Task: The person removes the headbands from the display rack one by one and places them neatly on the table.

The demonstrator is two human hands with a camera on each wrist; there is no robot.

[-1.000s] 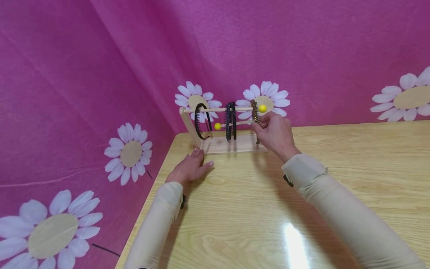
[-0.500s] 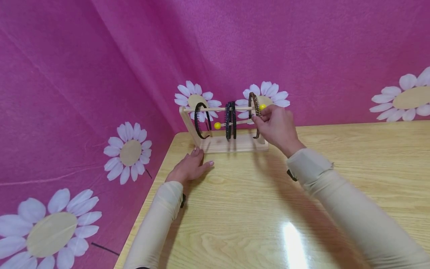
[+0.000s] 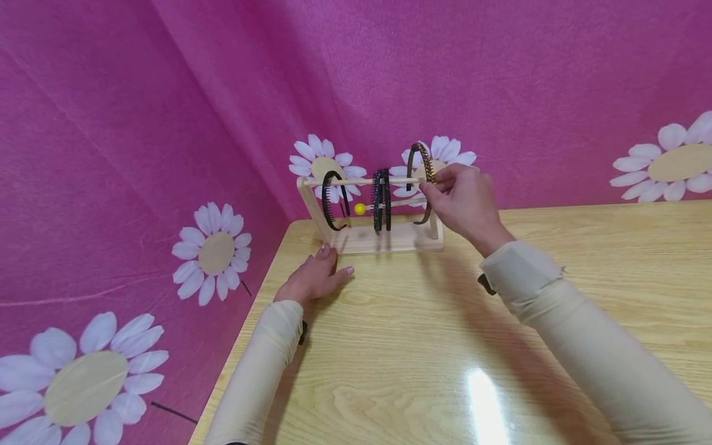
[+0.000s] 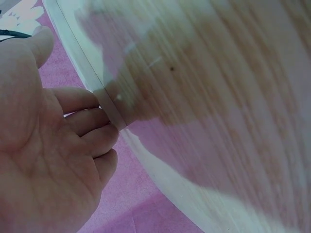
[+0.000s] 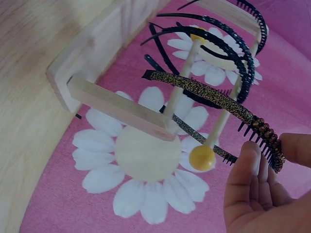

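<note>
In the head view, a wooden headband stand [image 3: 408,245] with two horizontal rods stands near the back edge of the table. My right hand [image 3: 466,201] pinches a gold-brown beaded headband [image 5: 204,94] between thumb and fingers. Its two arms pass either side of the rod near that rod's yellow end ball [image 5: 201,158]. Further along the rods hang two dark beaded headbands [image 3: 381,204], close together. A plain black toothed headband [image 3: 326,204] hangs at the left end. My left hand [image 3: 311,277] lies on the table, fingertips at the left front corner of the stand's base.
A second yellow ball [image 3: 360,209] caps the lower rod. Behind and left of the wood-grain table [image 3: 400,346] hangs a pink cloth [image 3: 528,93] printed with white daisies. The table's left edge runs beside my left forearm.
My right hand has raised the gold-brown headband and shifted it slightly right, over the yellow end ball of the upper rod. My left hand has stayed where it was.
</note>
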